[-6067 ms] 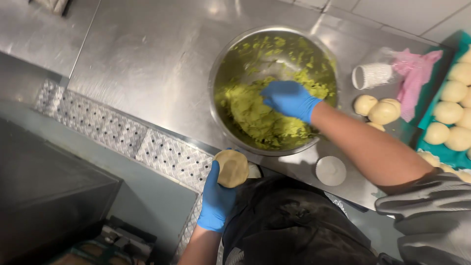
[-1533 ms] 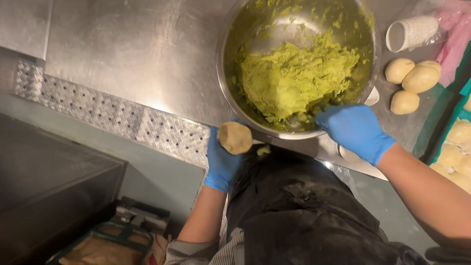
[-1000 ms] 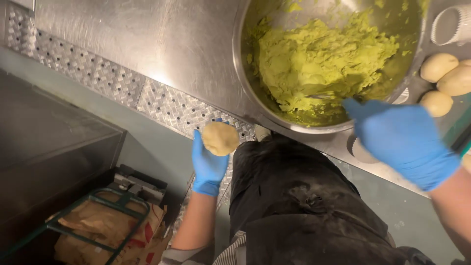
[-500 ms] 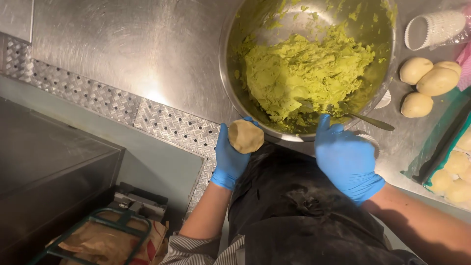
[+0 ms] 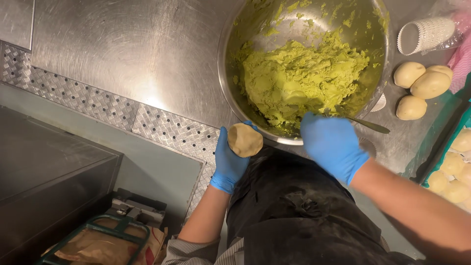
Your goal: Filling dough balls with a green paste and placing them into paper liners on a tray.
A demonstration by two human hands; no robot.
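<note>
My left hand, in a blue glove, holds a flattened tan dough disc at the counter's near edge, just left of the bowl. A large steel bowl holds a mound of green paste. My right hand, also in a blue glove, reaches over the bowl's near rim with its fingertips at the paste; I see nothing in it. A metal spoon lies in the paste just right of that hand, its handle sticking out over the rim.
Three tan dough balls sit right of the bowl, with a stack of white paper cups and a pink cloth behind them. A teal tray at the right edge holds more balls. Below the steel counter stand a dark cabinet and a brown bag.
My right hand has moved up from beside my apron to the bowl's near rim and the paste. The left hand keeps holding the dough disc in about the same place.
</note>
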